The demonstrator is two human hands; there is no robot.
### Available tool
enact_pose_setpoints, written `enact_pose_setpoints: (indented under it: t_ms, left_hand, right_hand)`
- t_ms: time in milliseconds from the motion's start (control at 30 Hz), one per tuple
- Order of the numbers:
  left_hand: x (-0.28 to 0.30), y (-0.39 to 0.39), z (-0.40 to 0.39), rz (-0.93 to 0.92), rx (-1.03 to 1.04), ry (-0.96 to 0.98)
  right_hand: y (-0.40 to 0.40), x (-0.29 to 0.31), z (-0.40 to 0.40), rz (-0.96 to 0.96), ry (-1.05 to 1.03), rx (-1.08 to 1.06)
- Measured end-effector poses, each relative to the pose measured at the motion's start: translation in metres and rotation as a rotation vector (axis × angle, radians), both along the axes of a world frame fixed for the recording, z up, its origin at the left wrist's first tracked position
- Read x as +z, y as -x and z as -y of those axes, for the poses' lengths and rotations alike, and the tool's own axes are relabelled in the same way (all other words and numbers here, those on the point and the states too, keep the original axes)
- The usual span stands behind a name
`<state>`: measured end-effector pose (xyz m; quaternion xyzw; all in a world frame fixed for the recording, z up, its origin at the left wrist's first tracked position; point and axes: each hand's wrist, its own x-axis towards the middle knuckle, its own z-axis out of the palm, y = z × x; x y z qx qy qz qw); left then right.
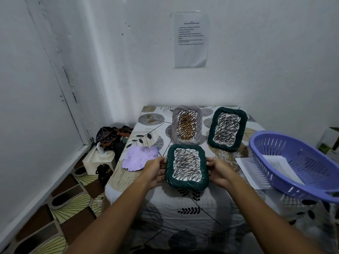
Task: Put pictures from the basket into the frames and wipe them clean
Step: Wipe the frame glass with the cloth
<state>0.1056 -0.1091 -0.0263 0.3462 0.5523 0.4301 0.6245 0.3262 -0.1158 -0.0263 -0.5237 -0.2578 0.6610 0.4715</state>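
Cloth: purple, lying flat on the desk just left of the near frame; untouched, ready for wiping.
Left hand: fingers curled round the left edge of the near green frame, thumb on top of the rim.
Near green frame: held between both hands at the front of the desk, glass covered in dark scribble; whether lifted or resting on the cloth cover cannot be told.
Step in hand: probably taking up or positioning this frame, either to open it for a picture or to start cleaning it.
Next move: likely calls for turning the frame over to reach its back, or freeing one hand for the cloth or a picture.
White frame: further back, scribbled in brown, lying flat.
Right hand: grips the right edge of the same frame, fingers wrapped under, thumb on the rim.
Far green frame: back right, dark scribble, apart from both hands.
Paper: white sheet on the desk, partly under the basket.
Basket: purple, slotted, at the right edge of the desk, a sheet inside.
Hard to tell: whether any frame holds a picture already, under the scribble; frame backs hidden; number of sheets in the basket; basket cut off at the right; wall notice unreadable.
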Motion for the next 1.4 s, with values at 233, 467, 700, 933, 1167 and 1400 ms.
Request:
enact_pose_setpoints:
  t_ms: [233, 467, 700, 933, 1167, 1400]
  left_hand:
    - [-0.003, -0.003, -0.012, -0.118, -0.056, 0.079]
    - [-0.005, -0.011, -0.027, -0.120, -0.141, 0.147]
    - [-0.009, -0.015, -0.042, -0.241, -0.170, 0.128]
    - [-0.013, -0.013, -0.047, -0.703, -0.252, -0.164]
    - [-0.008, 0.041, -0.042, -0.983, -0.007, -0.509]
    - [-0.026, 0.104, -0.044, -1.219, -0.229, -0.570]
  right_hand:
    - [0.001, -0.010, -0.019, 0.198, 0.023, -0.071]
    - [-0.006, -0.012, -0.038, 0.511, 0.014, -0.057]
    - [-0.012, -0.017, -0.055, 0.703, 0.012, 0.006]
    - [-0.004, -0.016, -0.056, 1.128, -0.112, 0.143]
    - [0.054, 0.014, -0.061, 0.826, -0.325, 0.219]
    - [0.122, 0.003, -0.094, 0.723, -0.279, 0.381]
